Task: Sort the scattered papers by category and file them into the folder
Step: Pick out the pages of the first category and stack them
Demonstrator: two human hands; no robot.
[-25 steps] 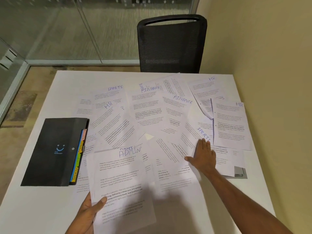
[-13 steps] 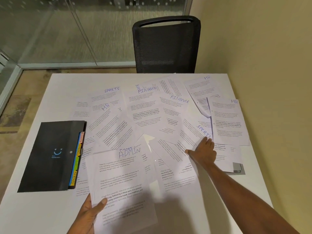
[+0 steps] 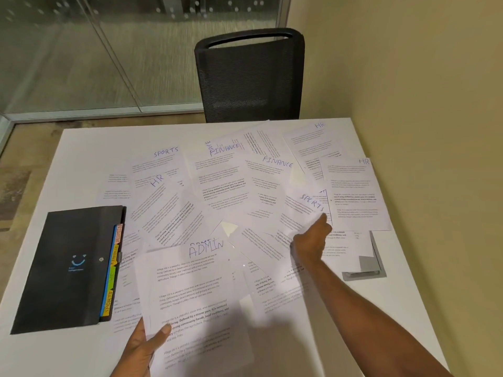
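White papers (image 3: pixel 223 186), hand-labelled SPORTS, HR, FINANCE, lie overlapped on the table (image 3: pixel 81 148), centre to R. My L hand (image 3: pixel 141 346) grips the ADMIN sheet (image 3: pixel 190 289) at its lower-L corner, thumb on top, sheet held over the pile. My R hand (image 3: pixel 311 240) reaches fwd, fingertips at the near edge of a SPORTS sheet (image 3: pixel 302 210); pinch or mere touch, can't tell. Black folder (image 3: pixel 68 268) lies closed at L, coloured tabs (image 3: pixel 113 270) along its R edge, just beside the papers.

Dim, warm indoor light from above. A soft grey shadow lies across the papers (image 3: pixel 190 281) by the table's (image 3: pixel 89 148) near edge. Small print is smeared; wide-angle distortion bows the table's edges; faint reflections haze the glass wall (image 3: pixel 81 50).
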